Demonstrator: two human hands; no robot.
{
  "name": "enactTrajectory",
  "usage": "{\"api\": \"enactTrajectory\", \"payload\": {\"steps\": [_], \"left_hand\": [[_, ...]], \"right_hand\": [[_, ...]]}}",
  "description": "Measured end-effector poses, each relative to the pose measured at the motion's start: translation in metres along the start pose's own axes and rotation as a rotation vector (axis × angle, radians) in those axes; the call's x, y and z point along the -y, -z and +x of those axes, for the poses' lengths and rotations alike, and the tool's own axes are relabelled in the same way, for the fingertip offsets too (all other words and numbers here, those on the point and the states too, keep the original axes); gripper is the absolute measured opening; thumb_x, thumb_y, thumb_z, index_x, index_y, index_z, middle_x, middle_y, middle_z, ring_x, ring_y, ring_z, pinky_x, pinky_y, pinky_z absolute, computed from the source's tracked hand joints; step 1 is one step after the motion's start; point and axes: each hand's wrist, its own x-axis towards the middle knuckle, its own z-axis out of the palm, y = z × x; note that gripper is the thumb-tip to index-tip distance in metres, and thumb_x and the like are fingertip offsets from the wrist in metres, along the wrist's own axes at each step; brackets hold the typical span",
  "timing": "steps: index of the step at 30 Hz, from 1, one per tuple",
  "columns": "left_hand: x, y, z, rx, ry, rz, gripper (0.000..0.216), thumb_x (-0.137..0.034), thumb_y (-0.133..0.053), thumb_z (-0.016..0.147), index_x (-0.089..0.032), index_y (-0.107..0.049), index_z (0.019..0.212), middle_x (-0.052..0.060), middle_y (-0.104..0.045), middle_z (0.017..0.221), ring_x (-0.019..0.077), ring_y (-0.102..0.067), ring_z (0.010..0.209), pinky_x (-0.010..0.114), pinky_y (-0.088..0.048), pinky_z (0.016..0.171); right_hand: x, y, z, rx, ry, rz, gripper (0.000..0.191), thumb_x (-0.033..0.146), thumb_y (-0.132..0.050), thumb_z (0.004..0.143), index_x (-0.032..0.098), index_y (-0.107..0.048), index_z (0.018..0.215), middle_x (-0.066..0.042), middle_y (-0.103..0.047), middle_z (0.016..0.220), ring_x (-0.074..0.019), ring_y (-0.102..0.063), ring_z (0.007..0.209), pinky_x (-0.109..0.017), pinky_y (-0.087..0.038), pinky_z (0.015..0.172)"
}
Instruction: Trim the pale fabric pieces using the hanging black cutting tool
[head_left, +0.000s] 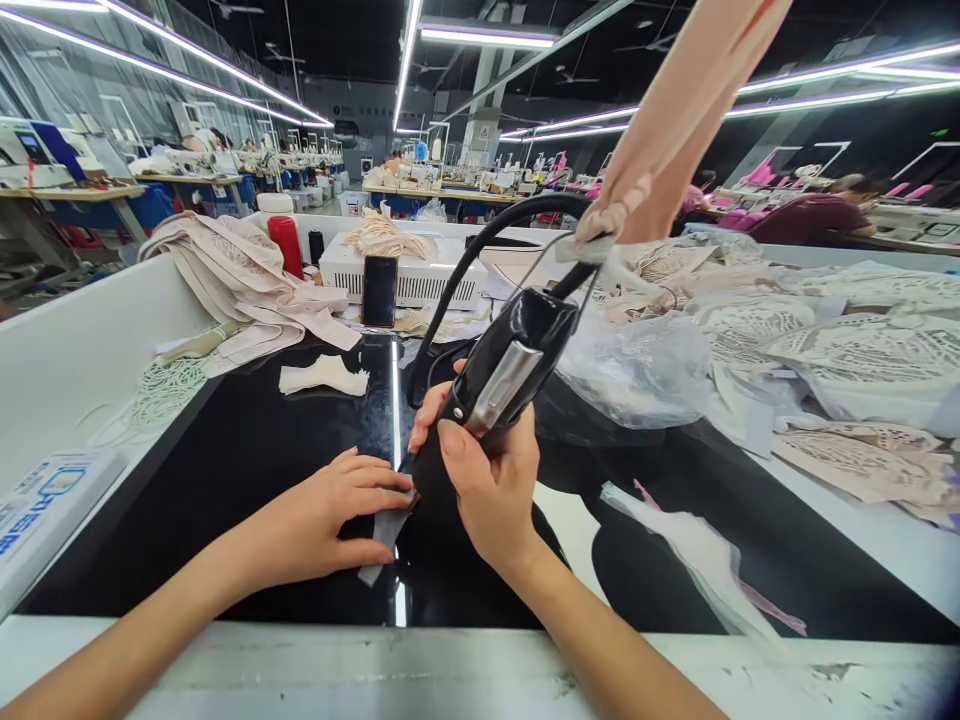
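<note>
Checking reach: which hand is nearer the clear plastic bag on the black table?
Right. The right hand, gripping the black tool, is left of the bag; the left hand lies farther left, pressing a grey strip.

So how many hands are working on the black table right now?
2. The left hand lies flat on a small grey piece; the right hand grips the black tool just beside it. No other hands show there.

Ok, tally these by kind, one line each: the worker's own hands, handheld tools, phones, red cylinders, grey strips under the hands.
own hands: 2, left hand and right hand
black handheld tool, gripped by the right hand: 1
grey strip, under the left hand: 1
phone: 1
red cylinder: 1
total: 6
</note>
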Motion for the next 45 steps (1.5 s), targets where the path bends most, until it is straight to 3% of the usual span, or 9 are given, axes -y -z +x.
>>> {"api": "enactTrajectory", "payload": {"steps": [9, 14, 18, 24, 29, 32, 36, 39, 45], "left_hand": [[0.000, 0.002, -0.002, 0.042, 0.021, 0.009, 0.055, -0.036, -0.079, 0.084, -0.036, -0.059, 0.136, 0.004, -0.058, 0.145, 0.0283, -0.049, 0.137, 0.061, -0.017, 0.122], [0.004, -0.002, -0.003, -0.125, 0.113, -0.023, 0.038, -0.032, -0.061, 0.097, -0.032, -0.059, 0.134, 0.005, -0.052, 0.149, 0.0228, -0.050, 0.136, 0.044, -0.037, 0.117], [0.011, -0.009, 0.001, -0.279, 0.208, 0.069, 0.025, -0.033, -0.056, 0.098, -0.026, -0.065, 0.121, 0.007, -0.061, 0.134, 0.0252, -0.057, 0.125, 0.045, -0.044, 0.111], [0.008, -0.014, 0.007, -0.303, 0.246, 0.107, 0.009, -0.031, -0.060, 0.094, -0.024, -0.064, 0.097, 0.006, -0.063, 0.122, 0.0265, -0.058, 0.118, 0.046, -0.046, 0.105], [0.011, -0.018, 0.006, -0.306, 0.234, 0.077, 0.016, -0.032, -0.054, 0.094, -0.024, -0.063, 0.083, 0.006, -0.065, 0.120, 0.0274, -0.059, 0.117, 0.048, -0.048, 0.103], [0.021, -0.022, 0.003, -0.328, 0.192, 0.058, 0.023, -0.040, -0.053, 0.092, -0.024, -0.063, 0.078, 0.006, -0.068, 0.115, 0.0290, -0.062, 0.113, 0.048, -0.050, 0.100], [0.033, -0.023, -0.001, -0.362, 0.176, 0.012, 0.028, -0.050, -0.053, 0.089, -0.027, -0.069, 0.090, 0.002, -0.075, 0.100, 0.0270, -0.071, 0.097, 0.038, -0.058, 0.089], [0.037, -0.021, -0.003, -0.347, 0.226, 0.018, 0.035, -0.053, -0.051, 0.085, -0.026, -0.071, 0.094, 0.001, -0.078, 0.090, 0.0287, -0.074, 0.085, 0.037, -0.061, 0.077], [0.048, -0.033, -0.002, -0.371, 0.138, 0.095, 0.033, -0.053, -0.057, 0.086, -0.026, -0.071, 0.098, 0.004, -0.076, 0.097, 0.0273, -0.073, 0.091, 0.037, -0.060, 0.083]], "right_hand": [[0.005, 0.007, 0.004, -0.035, 0.018, 0.042, 0.025, 0.038, -0.069, 0.087, 0.027, -0.050, 0.098, 0.004, -0.063, 0.080, -0.0123, -0.059, 0.063, -0.028, -0.054, 0.059], [0.011, 0.018, 0.009, -0.025, 0.049, -0.039, 0.030, 0.042, -0.072, 0.086, 0.028, -0.052, 0.104, 0.003, -0.064, 0.089, -0.0134, -0.060, 0.068, -0.030, -0.054, 0.065], [0.018, 0.026, 0.011, -0.069, 0.076, -0.235, 0.029, 0.046, -0.065, 0.090, 0.029, -0.054, 0.111, -0.003, -0.064, 0.103, -0.0204, -0.063, 0.086, -0.038, -0.055, 0.079], [0.026, 0.041, 0.013, -0.128, 0.233, -0.731, 0.016, 0.039, -0.060, 0.095, 0.026, -0.062, 0.104, -0.003, -0.053, 0.095, -0.0209, -0.053, 0.088, -0.036, -0.049, 0.077], [0.024, 0.045, 0.009, -0.267, 0.295, -0.677, 0.065, 0.031, -0.074, 0.084, 0.030, -0.044, 0.142, -0.005, -0.053, 0.113, -0.0187, -0.055, 0.089, -0.037, -0.051, 0.081], [0.027, 0.046, 0.002, -0.309, 0.464, -0.710, 0.062, 0.023, -0.074, 0.085, 0.030, -0.046, 0.140, -0.006, -0.056, 0.114, -0.0186, -0.057, 0.090, -0.034, -0.053, 0.077], [0.029, 0.041, -0.012, 0.052, 0.738, -0.964, 0.019, 0.020, -0.060, 0.095, 0.024, -0.062, 0.114, -0.001, -0.067, 0.089, -0.0152, -0.063, 0.083, -0.027, -0.053, 0.077], [0.021, 0.029, -0.020, 0.464, 0.716, -1.076, 0.019, 0.021, -0.048, 0.100, 0.024, -0.065, 0.108, 0.001, -0.072, 0.096, -0.0112, -0.066, 0.087, -0.023, -0.051, 0.078], [-0.004, 0.016, -0.021, 0.782, 0.210, -1.196, 0.022, 0.032, -0.049, 0.103, 0.016, -0.058, 0.115, -0.007, -0.072, 0.111, -0.0208, -0.065, 0.106, -0.032, -0.052, 0.088]]}}
